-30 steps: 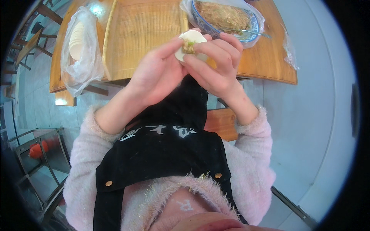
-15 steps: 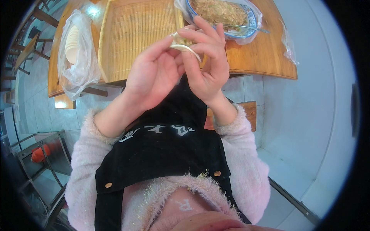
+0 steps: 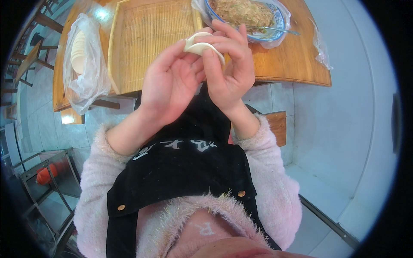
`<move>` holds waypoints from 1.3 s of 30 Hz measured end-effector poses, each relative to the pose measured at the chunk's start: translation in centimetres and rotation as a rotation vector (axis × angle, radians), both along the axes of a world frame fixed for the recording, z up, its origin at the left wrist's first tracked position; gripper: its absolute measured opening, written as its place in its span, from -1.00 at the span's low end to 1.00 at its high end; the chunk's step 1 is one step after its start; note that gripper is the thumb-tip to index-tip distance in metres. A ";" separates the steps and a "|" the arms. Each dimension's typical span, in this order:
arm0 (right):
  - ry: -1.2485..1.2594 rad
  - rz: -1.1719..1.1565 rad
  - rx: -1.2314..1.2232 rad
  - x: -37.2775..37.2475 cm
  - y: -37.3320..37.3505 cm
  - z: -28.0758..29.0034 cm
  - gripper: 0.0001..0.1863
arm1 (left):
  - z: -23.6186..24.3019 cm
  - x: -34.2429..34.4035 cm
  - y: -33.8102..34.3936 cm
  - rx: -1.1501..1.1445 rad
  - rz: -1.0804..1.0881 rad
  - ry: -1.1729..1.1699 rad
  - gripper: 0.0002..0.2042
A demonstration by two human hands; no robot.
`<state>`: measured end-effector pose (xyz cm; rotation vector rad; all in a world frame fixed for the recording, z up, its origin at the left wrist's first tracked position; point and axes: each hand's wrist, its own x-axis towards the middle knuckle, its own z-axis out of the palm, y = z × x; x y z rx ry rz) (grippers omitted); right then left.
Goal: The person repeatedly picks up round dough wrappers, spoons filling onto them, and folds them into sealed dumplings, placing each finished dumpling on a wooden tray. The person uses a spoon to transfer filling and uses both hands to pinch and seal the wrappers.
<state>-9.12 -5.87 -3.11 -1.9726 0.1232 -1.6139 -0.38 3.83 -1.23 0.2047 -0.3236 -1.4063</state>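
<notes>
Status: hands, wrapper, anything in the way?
Left hand and right hand both on white wrapper. Wrapper bent over, edges apart. Right fingers partly hide its inside; nothing seen blocking the hands.

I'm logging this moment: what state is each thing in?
Dumpling wrapper, folded, edges partly apart
Left hand, holding the wrapper
Right hand, pinching the wrapper
Spare wrappers, stacked
Clear plastic bag, crumpled around the stack
Oval blue-and-white dish, heaped with minced filling
Utensil, resting in the dish
Bamboo tray, lying flat
</notes>
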 end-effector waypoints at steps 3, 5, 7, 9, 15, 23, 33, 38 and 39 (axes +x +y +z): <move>-0.015 0.003 0.041 0.1 0.0 -0.1 -0.84 | 0.2 -0.1 0.0 -0.026 0.019 -0.058 -0.58; -0.032 0.007 0.065 0.1 0.1 -0.2 -0.83 | 0.2 -0.6 0.1 0.049 0.127 -0.277 -0.59; -0.055 0.010 0.083 0.2 0.2 -0.2 -0.82 | 0.2 -0.7 0.0 0.098 0.201 -0.407 -0.59; -0.085 0.016 0.152 0.4 0.5 -0.3 -0.81 | 0.1 -0.6 -0.3 0.142 0.230 -0.423 -0.58; -0.132 0.024 0.244 0.8 1.0 -0.3 -0.81 | -0.1 -0.8 -0.5 0.089 0.281 -0.440 -0.60; -0.095 0.025 0.049 0.5 0.5 -0.1 -0.73 | -0.5 -0.8 -0.5 0.034 0.314 -0.515 -0.59; -0.119 -0.010 0.057 0.3 0.1 -0.3 -0.74 | -0.1 -1.1 -0.8 0.087 0.355 -0.530 -0.59; -0.067 -0.130 -0.001 0.0 -0.1 -0.7 -0.75 | 0.3 -1.3 -1.3 0.121 0.363 -0.475 -0.59; -0.074 -0.141 0.002 0.1 -0.2 -0.8 -0.74 | 0.4 -1.4 -1.4 0.119 0.355 -0.439 -0.58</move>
